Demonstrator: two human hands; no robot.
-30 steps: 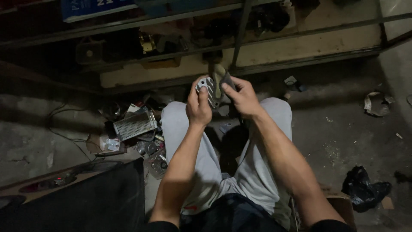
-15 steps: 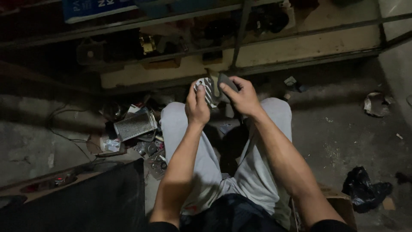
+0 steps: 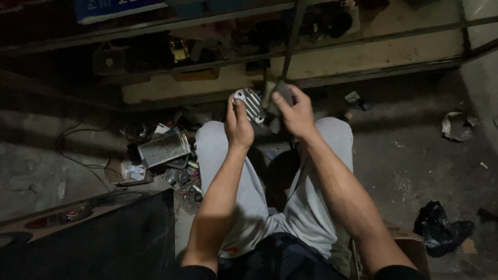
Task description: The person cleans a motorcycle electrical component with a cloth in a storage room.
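- While both arms are stretched out over the knees, a small finned metal part [image 3: 251, 103] is gripped in the left hand [image 3: 239, 123], fingers closed on its lower edge.
- A dark, blurred object [image 3: 280, 92] is clasped in the right hand [image 3: 294, 113] just beside the finned part; its kind cannot be told.
- Both things are held above the grey trousers [image 3: 311, 202], in front of a low metal shelf [image 3: 363, 57].
- A perforated metal grille [image 3: 163, 148] and scattered scrap are seen on the concrete floor [image 3: 415, 155] to the left.
- A black plastic bag [image 3: 441, 231] lies on the floor to the right.
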